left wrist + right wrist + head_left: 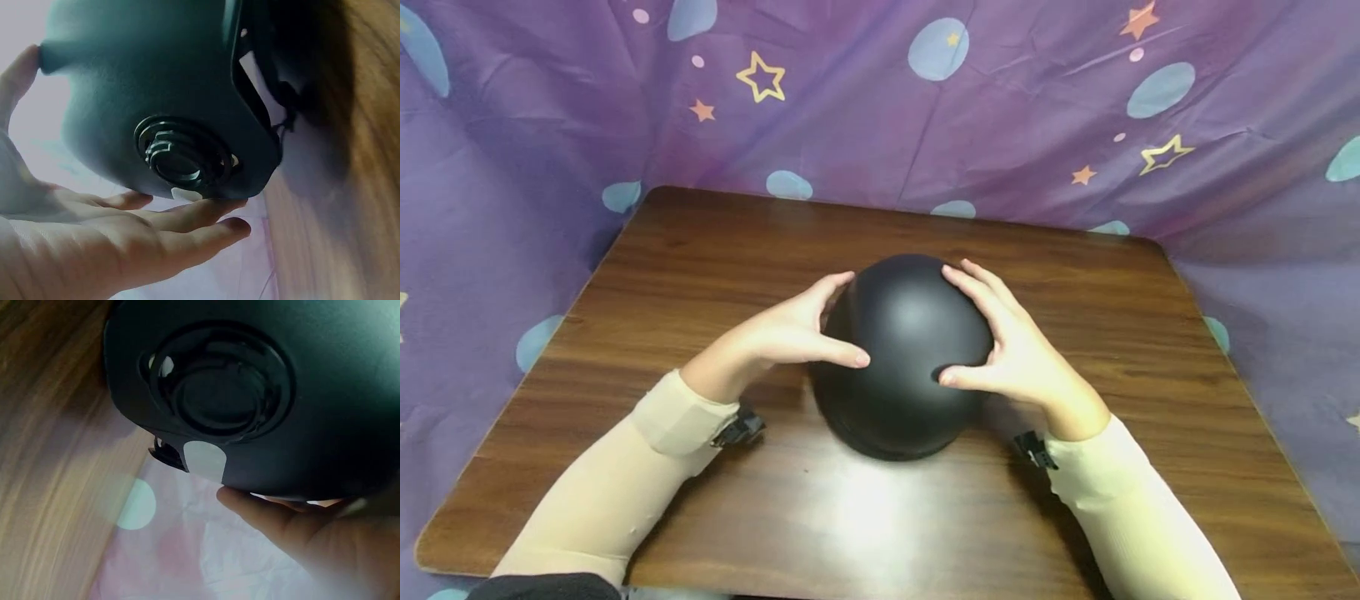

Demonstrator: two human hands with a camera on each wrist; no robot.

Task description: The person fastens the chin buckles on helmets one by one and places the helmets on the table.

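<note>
A smooth black helmet (910,333) stands dome up between my hands over the middle of the wooden table (737,242). My left hand (790,329) holds its left side, thumb on the dome and fingers spread around the far side. From the right, my right hand (1018,342) grips it the same way, thumb toward me. A round pivot knob (178,159) is visible on the helmet's side in the left wrist view, with a dark strap (284,100) below the rim. In the right wrist view a round fitting (222,394) sits beside a pale patch (205,461).
A purple curtain (850,108) with stars and blue spots hangs behind the table and along both sides. Small black devices (739,427) are fixed at both cuffs. Light reflects off the tabletop in front of the helmet.
</note>
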